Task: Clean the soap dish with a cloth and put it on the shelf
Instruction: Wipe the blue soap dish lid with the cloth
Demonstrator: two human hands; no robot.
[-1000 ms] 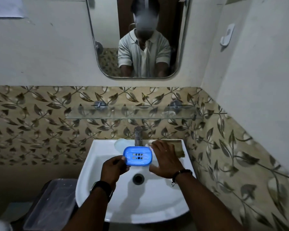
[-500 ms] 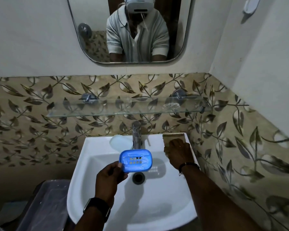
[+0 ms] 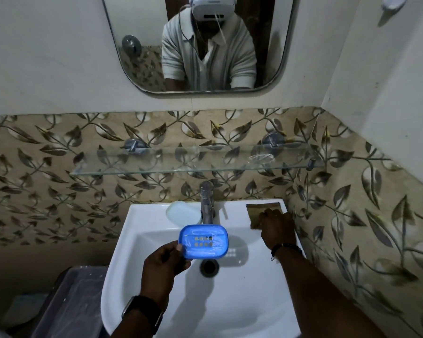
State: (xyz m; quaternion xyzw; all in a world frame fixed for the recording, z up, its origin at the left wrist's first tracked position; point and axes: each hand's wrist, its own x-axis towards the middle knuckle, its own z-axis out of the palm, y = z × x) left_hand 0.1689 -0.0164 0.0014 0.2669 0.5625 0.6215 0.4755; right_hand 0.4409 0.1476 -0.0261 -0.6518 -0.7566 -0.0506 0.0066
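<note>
The left hand holds the blue soap dish over the sink; the right hand rests on the brown cloth at the sink's back corner.

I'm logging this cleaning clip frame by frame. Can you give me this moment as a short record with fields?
left hand: holds the blue soap dish over the sink
soap dish state: whitish residue inside
right hand: resting on the brown cloth at the sink's back right corner
glass shelf: above the tap
</note>
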